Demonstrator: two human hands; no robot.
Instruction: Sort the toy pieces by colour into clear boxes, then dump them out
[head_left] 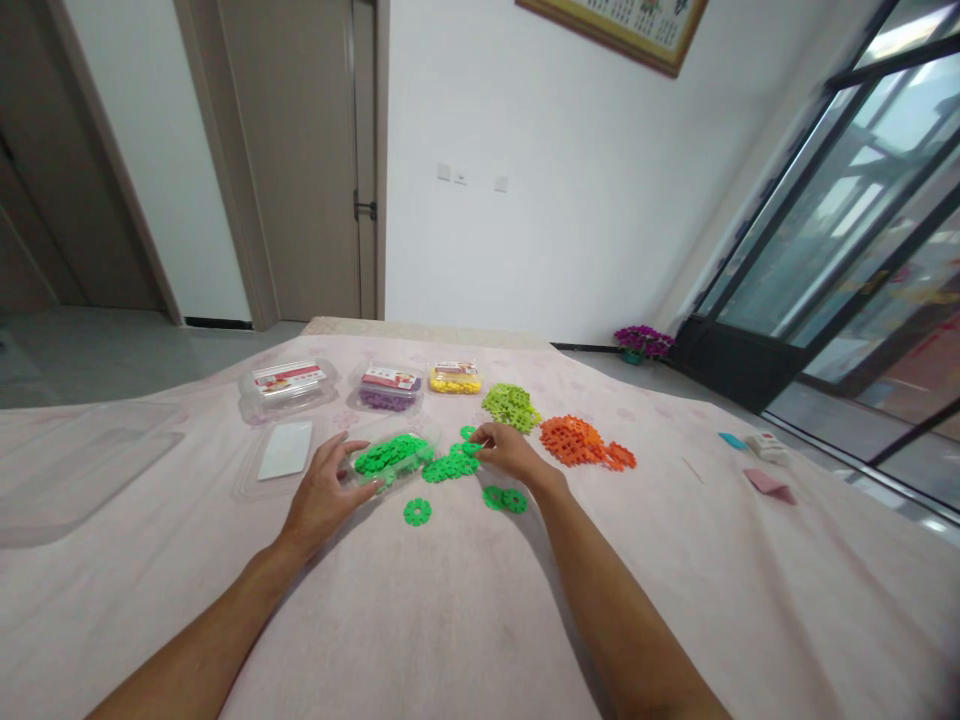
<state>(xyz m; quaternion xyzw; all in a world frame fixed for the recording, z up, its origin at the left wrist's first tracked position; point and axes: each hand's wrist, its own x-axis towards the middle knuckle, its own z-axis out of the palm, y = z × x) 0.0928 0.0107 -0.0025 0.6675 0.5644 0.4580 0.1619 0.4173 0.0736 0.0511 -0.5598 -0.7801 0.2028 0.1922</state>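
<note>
A clear plastic box point(390, 462) lies tipped on its side on the pink cloth, with bright green snowflake pieces point(450, 466) spilling from it. My left hand point(322, 492) grips the box's near end. My right hand point(510, 450) rests on the spilled green pieces, fingers curled and pinched on some of them. Three loose green discs lie nearer to me, one point(417, 512) under the box and two point(504, 498) beside my right wrist.
Beyond lie a lime-green pile point(511, 404) and an orange pile point(581, 442). Three clear boxes stand at the back: an empty one point(289, 385), a purple-filled one point(388, 390), a yellow-filled one point(454, 378). A clear lid point(285, 452) lies left; a big transparent lid point(75, 470) far left.
</note>
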